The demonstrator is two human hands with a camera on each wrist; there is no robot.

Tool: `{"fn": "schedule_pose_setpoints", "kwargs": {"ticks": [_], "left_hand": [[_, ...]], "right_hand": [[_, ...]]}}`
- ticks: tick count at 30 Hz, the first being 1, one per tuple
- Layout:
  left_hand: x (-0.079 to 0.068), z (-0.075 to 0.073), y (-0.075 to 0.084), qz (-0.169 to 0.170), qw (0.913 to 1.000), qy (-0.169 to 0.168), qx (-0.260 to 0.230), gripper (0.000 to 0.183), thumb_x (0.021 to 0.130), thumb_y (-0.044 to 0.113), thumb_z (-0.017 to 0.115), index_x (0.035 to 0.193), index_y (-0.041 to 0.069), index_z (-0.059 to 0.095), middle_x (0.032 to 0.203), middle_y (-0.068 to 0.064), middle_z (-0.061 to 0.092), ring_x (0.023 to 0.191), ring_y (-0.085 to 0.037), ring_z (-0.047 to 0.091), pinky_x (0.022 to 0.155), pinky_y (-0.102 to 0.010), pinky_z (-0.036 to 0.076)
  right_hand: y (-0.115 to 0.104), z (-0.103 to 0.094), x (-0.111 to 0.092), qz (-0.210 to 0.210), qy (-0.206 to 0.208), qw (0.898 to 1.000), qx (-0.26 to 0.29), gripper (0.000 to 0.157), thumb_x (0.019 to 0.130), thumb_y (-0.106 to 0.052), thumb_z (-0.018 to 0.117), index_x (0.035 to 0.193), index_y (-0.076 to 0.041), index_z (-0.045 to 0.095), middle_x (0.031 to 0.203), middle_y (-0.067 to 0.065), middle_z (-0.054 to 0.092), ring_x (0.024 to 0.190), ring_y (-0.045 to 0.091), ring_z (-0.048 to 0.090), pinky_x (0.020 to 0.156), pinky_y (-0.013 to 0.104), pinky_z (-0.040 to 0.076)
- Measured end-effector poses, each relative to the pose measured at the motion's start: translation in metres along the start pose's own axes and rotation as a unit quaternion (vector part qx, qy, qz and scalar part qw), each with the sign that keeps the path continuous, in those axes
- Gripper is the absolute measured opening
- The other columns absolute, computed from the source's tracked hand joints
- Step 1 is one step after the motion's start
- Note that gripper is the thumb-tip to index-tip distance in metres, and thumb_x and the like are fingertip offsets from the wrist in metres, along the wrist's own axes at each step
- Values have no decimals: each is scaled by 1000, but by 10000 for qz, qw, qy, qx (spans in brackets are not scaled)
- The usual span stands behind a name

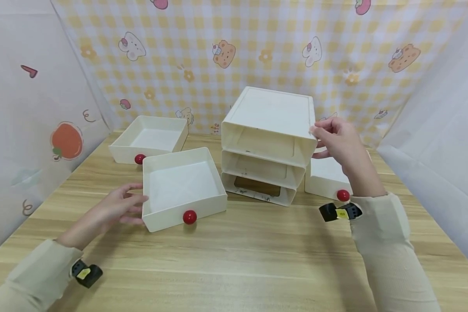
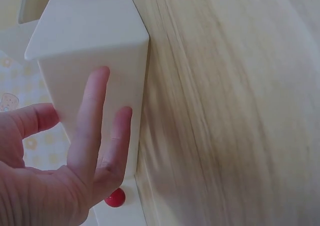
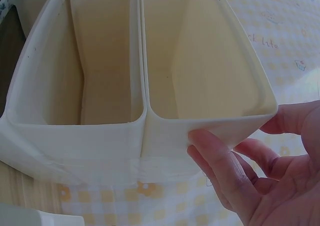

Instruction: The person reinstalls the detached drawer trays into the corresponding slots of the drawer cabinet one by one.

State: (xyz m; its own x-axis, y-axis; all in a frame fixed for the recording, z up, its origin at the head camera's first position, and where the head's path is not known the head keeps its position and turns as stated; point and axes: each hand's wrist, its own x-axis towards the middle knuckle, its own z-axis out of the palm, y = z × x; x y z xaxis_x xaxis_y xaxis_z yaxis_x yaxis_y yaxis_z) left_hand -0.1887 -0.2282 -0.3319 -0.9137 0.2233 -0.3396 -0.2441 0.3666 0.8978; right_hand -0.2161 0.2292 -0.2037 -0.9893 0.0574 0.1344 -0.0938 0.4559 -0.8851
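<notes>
A white drawer [image 1: 185, 210] with a red ball knob [image 1: 190, 217] sits on the wooden table, front left of a white three-tier drawer cabinet frame [image 1: 271, 108]. My left hand [image 1: 118, 206] is at the drawer's left side. In the left wrist view its fingers [image 2: 92, 116] lie extended along the side wall, the thumb by the rim. At the frame's upper right corner, my right hand [image 1: 341, 141] touches it, thumb on the top edge and fingers against the side wall, as the right wrist view shows. The frame's compartments face forward without drawers in them.
A second white drawer [image 1: 121, 154] with a red knob stands at the back left, partly behind the nearer one. A third drawer [image 1: 323, 186] lies right of the frame, partly hidden by my right arm. A checked cloth [image 1: 265, 26] hangs behind the table [image 1: 226, 268].
</notes>
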Motion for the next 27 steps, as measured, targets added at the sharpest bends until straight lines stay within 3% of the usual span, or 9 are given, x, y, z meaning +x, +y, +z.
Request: {"fn": "schedule_pose_setpoints", "kwargs": {"ticks": [12,27], "left_hand": [[2,-2,5,-3,9999,-42,98,71,96,15,44,146,-4,-3,129,-31,32,89,-18,61,71,-36,59],[-1,-4,4,174,9978,62,629,64,94,10,42,144,-6,6,122,-33,41,84,-17,61,66,-34,59]], "right_hand": [[0,0,0,22,38,10000,-24,22,93,-27,53,105,-9,50,94,-1,49,70,7,61,60,26,59],[0,1,-1,-32,67,10000,-51,32,93,-28,53,111,-2,49,94,-2,50,69,7,62,58,26,58]]}}
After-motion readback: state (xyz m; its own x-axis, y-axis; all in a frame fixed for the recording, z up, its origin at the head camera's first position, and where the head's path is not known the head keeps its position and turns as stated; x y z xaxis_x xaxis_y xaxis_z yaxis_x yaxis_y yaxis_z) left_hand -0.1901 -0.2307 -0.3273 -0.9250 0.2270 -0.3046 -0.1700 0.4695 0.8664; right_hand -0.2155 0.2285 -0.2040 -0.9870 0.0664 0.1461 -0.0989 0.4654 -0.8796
